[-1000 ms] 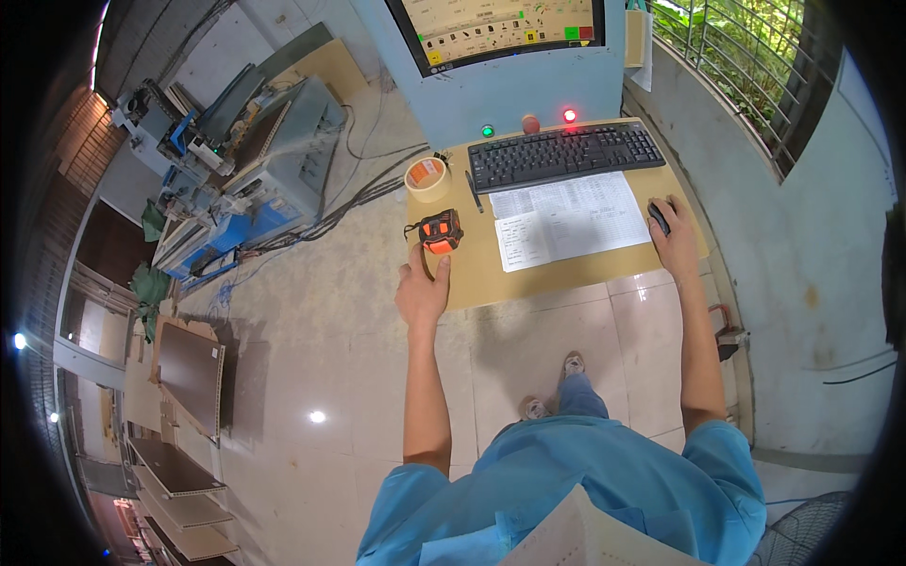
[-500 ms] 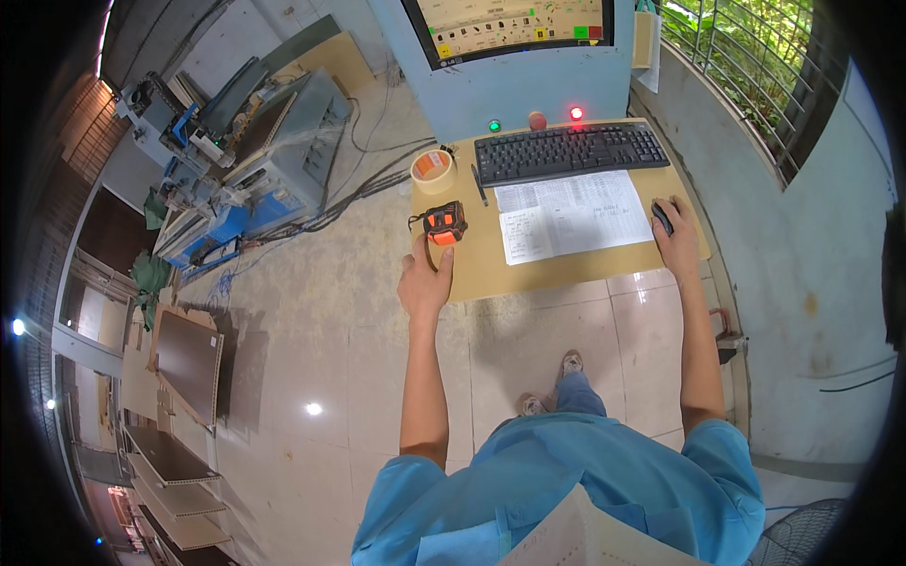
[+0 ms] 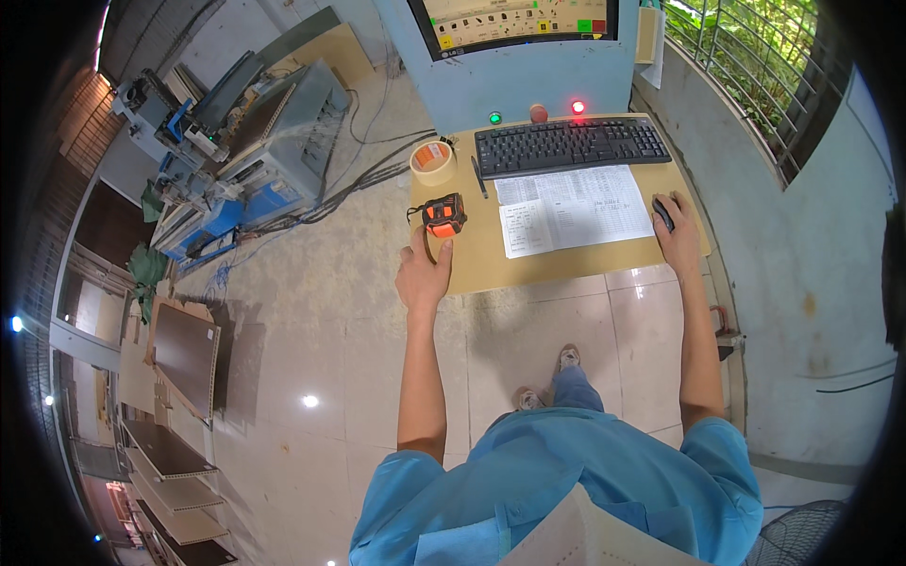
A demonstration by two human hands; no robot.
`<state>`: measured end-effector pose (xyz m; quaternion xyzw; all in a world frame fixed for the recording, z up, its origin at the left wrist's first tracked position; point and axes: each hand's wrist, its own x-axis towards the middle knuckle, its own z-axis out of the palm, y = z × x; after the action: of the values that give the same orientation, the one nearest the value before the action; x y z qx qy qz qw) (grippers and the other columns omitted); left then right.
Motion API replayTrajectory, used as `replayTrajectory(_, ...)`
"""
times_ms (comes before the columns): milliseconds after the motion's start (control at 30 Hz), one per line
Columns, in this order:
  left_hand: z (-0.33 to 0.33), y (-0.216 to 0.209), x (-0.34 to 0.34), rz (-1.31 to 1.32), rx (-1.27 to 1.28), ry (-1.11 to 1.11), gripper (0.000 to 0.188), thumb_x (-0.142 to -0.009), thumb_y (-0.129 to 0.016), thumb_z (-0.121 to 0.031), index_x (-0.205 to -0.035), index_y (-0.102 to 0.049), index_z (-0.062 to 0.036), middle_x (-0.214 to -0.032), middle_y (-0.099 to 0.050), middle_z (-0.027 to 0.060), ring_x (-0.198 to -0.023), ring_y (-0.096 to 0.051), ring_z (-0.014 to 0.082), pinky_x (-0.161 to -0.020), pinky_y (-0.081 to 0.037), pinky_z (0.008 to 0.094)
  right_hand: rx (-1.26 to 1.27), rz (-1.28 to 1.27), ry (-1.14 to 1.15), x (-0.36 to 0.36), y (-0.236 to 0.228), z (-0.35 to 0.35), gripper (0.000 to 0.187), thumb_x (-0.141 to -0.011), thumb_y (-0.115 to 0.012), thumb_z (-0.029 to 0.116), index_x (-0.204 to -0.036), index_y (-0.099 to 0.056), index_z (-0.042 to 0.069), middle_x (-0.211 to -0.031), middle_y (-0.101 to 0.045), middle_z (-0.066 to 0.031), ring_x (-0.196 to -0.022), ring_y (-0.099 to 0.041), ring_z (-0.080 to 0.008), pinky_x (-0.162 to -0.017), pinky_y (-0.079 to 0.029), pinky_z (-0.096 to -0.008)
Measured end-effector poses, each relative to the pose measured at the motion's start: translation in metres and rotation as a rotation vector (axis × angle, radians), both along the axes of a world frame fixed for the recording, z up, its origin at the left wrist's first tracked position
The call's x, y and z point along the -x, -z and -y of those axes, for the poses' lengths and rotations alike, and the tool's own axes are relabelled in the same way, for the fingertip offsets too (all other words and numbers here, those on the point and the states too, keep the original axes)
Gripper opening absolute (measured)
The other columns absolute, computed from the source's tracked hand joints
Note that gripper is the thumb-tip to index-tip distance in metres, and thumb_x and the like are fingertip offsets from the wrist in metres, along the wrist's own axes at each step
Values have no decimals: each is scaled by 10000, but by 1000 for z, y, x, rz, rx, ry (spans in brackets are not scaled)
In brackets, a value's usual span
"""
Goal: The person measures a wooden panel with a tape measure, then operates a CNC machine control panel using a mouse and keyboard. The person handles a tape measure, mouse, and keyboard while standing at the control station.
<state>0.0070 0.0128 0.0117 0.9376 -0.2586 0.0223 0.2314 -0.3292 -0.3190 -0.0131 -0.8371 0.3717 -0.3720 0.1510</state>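
My right hand rests over a black computer mouse near the right edge of the tan desk panel. My left hand lies at the panel's left front corner, thumb and fingers apart, holding nothing. Just beyond its fingertips sits an orange and black tape measure. Between my hands, a printed sheet of paper lies flat. Behind the paper is a black keyboard, with a dark pen at its left end. A roll of tape stands left of the pen.
A blue cabinet behind the desk carries a lit monitor, a green light, a red knob and a glowing red light. A machine with cables stands far left. Brown boards lean and stack at the left; a barred window is right.
The view has shifted very slightly. Both hands stay in place, the right on the mouse and the left by the tape measure.
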Motion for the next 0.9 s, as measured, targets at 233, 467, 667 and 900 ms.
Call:
replayTrajectory(233, 1, 1, -1, 14, -11, 0, 716, -967, -590, -611, -1545, -454, -211, -1194, -654, 250, -1020, -711, 435, -855, -571, 518, -1, -18, -2, 0, -3, -1, 421, -975, -651, 222, -1385, -633, 125, -1494, -527, -260, -1351, -538, -445, -1117, -458, -485)
replayTrajectory(467, 1, 3, -2, 18, -7, -4, 723, -966, -587, -618, -1548, -454, -211, -1200, -651, 252, -1018, -711, 437, -848, -572, 517, -11, -23, 67, -6, -3, 0, 494, -982, -636, 235, -1454, -557, 114, -1519, -498, -275, -1372, -514, -459, -1132, -441, -493)
replayTrajectory(667, 1, 2, 0, 13, -1, -4, 702, -968, -582, -617, -1539, -461, -227, -1172, -658, 249, -1001, -713, 435, -834, -572, 520, 9, -32, 85, -5, -1, 0, 497, -986, -638, 242, -1457, -550, 107, -1515, -498, -275, -1371, -511, -460, -1130, -439, -493)
replayTrajectory(900, 0, 3, -1, 16, 1, 4, 702, -969, -576, -622, -1539, -458, -229, -1193, -657, 241, -1028, -707, 440, -858, -567, 524, 48, 38, 56, -5, -2, 1, 451, -955, -681, 178, -1365, -554, 38, -1420, -569, -256, -1305, -550, -450, -1089, -455, -498)
